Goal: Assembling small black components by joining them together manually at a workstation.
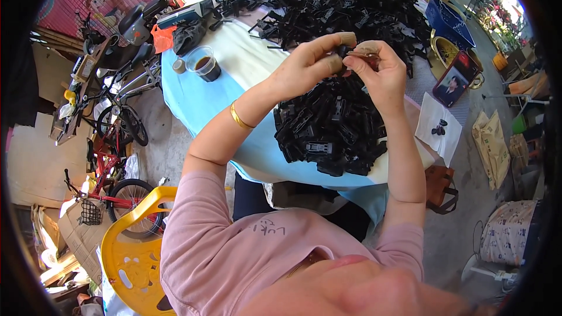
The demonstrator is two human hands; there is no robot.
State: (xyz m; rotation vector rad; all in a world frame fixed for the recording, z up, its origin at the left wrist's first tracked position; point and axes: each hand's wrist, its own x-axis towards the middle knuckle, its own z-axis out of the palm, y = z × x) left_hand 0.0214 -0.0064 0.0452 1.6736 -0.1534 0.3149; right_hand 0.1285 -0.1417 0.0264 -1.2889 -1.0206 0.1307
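My left hand and my right hand meet above the table, fingertips almost touching. Beige coverings wrap several of the fingertips. Pinched in my left fingers is a small black plastic part, mostly hidden by them. The right thumb and fingers are closed against the same spot; whatever they grip is too covered to name. Just below the hands lies a near heap of black plastic parts. A much larger pile of black plastic parts spreads over the far side of the table.
A plastic cup of dark drink stands at the left on the cloth-covered table. To the right are a phone, a white paper with small dark pieces, and a blue basket. A yellow chair and bicycles stand left.
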